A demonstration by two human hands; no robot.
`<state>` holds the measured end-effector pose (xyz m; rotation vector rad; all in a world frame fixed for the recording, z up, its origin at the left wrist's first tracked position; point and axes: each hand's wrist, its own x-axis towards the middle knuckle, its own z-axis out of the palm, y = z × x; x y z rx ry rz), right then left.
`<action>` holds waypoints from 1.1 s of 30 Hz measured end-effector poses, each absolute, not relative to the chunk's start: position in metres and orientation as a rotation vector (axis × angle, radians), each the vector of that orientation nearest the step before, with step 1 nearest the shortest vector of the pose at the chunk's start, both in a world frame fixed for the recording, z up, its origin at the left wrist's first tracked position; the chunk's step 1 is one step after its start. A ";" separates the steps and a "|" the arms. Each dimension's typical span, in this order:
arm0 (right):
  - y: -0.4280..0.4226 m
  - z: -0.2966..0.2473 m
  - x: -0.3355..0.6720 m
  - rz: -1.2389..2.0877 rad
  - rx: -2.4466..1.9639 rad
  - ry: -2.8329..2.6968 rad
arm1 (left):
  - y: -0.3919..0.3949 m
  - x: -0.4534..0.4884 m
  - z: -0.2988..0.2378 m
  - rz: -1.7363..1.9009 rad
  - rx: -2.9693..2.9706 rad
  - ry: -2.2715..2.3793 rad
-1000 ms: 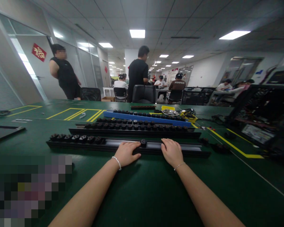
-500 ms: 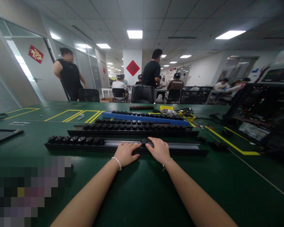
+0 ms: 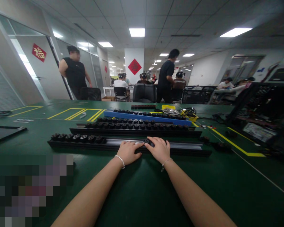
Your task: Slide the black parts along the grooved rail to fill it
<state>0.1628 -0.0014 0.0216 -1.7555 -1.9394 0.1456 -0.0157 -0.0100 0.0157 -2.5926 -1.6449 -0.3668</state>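
A long black rail (image 3: 123, 148) with a silvery channel lies across the green table in front of me. Several black socket-like modules (image 3: 78, 138) sit in a row at its left end. One single black module (image 3: 147, 141) stands near the rail's middle, between my hands. My right hand (image 3: 159, 149) has its thumb and fingers around this module, covering part of it. My left hand (image 3: 129, 152) lies flat over the rail's near edge, fingers stretched out, with the index fingertip close to the module's left side; whether it touches I cannot tell.
Behind lie another black rail (image 3: 134, 131) full of modules and a blue rail (image 3: 144, 117). A metal dish (image 3: 170, 112) and cables (image 3: 189, 111) are farther back. An opened computer case (image 3: 255, 110) stands at right. People sit and stand beyond the table.
My right hand has shifted slightly left relative to the rail, its thumb closer along the module. My view has turned a little left. A standing person in the background has moved right.
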 end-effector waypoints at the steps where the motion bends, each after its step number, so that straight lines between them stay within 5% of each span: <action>1: -0.001 0.022 0.162 0.151 -1.751 -1.922 | -0.010 -0.015 0.015 -0.369 -2.589 -1.644; 33: -0.001 0.015 0.162 0.075 -1.703 -1.742 | -0.010 -0.018 0.009 -0.440 -2.557 -1.550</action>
